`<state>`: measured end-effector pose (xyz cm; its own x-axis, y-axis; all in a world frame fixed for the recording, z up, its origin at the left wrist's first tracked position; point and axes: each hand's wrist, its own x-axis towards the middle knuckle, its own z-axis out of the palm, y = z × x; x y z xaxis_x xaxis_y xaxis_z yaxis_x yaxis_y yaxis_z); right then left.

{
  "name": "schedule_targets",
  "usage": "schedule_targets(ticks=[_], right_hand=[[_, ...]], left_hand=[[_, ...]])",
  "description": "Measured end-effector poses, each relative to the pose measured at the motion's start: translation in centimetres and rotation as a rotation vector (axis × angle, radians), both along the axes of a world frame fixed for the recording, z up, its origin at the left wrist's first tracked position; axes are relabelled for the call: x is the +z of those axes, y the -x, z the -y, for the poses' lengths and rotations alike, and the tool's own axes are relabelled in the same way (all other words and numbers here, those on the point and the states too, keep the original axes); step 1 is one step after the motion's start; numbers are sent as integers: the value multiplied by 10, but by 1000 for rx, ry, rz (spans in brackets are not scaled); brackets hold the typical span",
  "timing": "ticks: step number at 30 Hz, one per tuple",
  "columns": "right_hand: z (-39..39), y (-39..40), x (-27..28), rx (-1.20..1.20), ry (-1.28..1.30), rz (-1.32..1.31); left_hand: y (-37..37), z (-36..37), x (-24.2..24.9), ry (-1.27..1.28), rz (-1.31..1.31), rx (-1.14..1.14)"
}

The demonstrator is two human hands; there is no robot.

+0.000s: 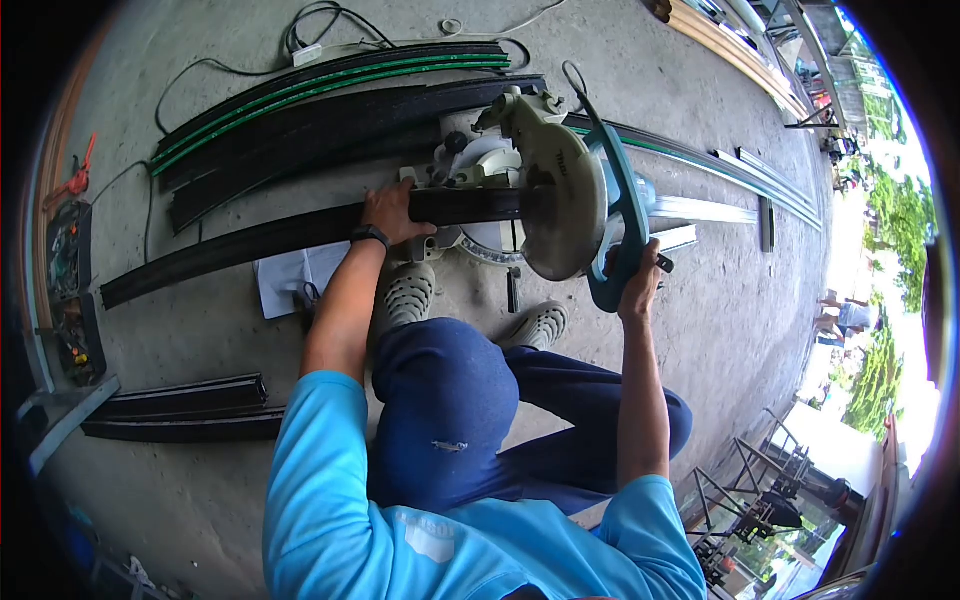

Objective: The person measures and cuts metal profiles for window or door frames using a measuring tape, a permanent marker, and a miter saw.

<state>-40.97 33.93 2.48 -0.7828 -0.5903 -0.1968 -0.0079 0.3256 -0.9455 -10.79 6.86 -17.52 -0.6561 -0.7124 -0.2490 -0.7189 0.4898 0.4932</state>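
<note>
My left hand [392, 214], with a dark band at the wrist, presses a long black profile [250, 240] down at the saw base, its thumb along the near side. The profile runs from the far left to the blade guard of a miter saw [560, 185]. My right hand [641, 285] is wrapped round the saw's teal handle [625, 200]. The saw head is lowered over the profile's right end; the guard hides the blade and the contact point there.
Several black profiles with green strips [330, 88] lie beyond the saw. More profiles [185, 408] are at lower left, near a toolbox [75, 335]. White paper [285, 280] lies under the work. A cable [190, 70] crosses the concrete floor. My shoes [410, 293] are close to the saw base.
</note>
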Motion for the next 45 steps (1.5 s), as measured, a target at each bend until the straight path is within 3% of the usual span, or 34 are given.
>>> schedule_targets(ticks=[20,45], right_hand=[[-13,4,-30,10,40,-26],[-6,-7,-24,5,99,-8]], left_hand=[[1,0,2,2,36,8],[1,1,14,2,-29,-3]])
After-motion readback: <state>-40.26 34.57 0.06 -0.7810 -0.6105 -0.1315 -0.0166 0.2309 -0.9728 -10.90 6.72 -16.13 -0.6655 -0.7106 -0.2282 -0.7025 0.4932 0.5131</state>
